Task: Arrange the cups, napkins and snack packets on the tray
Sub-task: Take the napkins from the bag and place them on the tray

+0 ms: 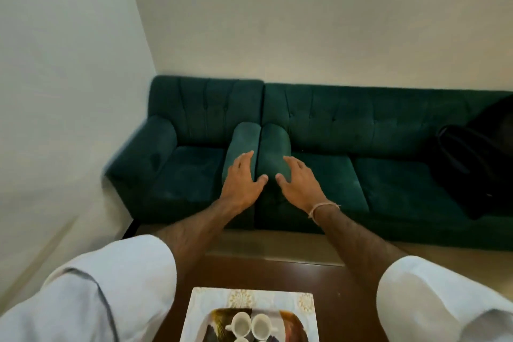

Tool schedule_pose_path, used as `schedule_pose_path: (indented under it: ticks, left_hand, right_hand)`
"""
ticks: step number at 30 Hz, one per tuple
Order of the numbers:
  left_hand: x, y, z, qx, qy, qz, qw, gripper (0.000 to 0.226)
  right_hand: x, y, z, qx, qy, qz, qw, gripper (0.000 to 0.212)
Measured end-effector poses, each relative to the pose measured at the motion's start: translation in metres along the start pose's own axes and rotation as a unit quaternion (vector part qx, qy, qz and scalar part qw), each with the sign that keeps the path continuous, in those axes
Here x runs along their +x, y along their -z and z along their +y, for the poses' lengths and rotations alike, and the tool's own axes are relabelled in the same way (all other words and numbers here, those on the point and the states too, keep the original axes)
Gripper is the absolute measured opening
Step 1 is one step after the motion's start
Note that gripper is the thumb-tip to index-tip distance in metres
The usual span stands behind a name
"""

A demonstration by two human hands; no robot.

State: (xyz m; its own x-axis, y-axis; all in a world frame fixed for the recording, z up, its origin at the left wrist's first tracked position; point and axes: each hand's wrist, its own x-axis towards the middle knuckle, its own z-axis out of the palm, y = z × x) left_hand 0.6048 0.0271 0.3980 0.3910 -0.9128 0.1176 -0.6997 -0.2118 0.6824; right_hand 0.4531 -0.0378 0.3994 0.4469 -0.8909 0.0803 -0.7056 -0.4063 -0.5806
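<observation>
Above the dark brown wooden table (277, 277), both bare forearms reach forward out of white sleeves, and the two hands hang in the air in front of the dark green velvet sofa (333, 133) that stands against the pale wall beyond the table. Neither hand holds anything. On the left hand (241, 183) the fingers are straight and loosely spread, thumb out to the side, palm down. On the right hand (299, 182) the fingers are likewise relaxed and apart, with a thin pale thread bracelet (322, 208) round its wrist. Both hands are well apart from the tray and its cups.

On the table's near edge, at the bottom of the view, lies a pale rectangular mat with gold floral prints (249, 297), and on it sits a dark patterned tray (294, 322), cut off by the lower border. Two small white ceramic cups (251, 325) stand side by side on the tray, touching or nearly so, openings up; the rim of a third barely shows below them. Napkins and snack packets cannot be made out.

On the sofa's far right seat, well away from the table, rests a black bag (477, 161)
</observation>
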Motion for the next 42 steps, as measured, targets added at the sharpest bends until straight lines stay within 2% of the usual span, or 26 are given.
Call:
schedule_pose_path:
  ticks: [6,9,18,27,34,42]
  left_hand:
    - [0.027,0.058,0.083,0.065,-0.087,0.027,0.994,0.080]
    - [0.037,0.075,0.121,0.063,-0.103,0.032,0.992,0.083]
    - [0.047,0.061,0.203,0.060,-0.131,0.010,0.989,0.088]
    - [0.038,-0.039,0.289,0.060,-0.186,-0.066,0.979,0.089]
    - [0.006,-0.152,0.352,0.071,-0.220,-0.150,0.961,0.087]
    - [-0.047,-0.293,0.405,0.085,-0.250,-0.253,0.931,0.084]
  right_hand:
    - [0.016,0.093,-0.035,-0.029,0.040,0.066,0.997,0.061]
    - [0.017,0.133,-0.042,-0.048,0.047,0.089,0.994,0.062]
    - [0.002,0.214,-0.011,-0.096,0.034,0.135,0.986,0.064]
    - [-0.049,0.279,0.100,-0.119,-0.064,0.173,0.976,0.059]
    - [-0.111,0.318,0.220,-0.118,-0.165,0.192,0.960,0.055]
    - [-0.203,0.329,0.358,-0.100,-0.280,0.191,0.935,0.049]
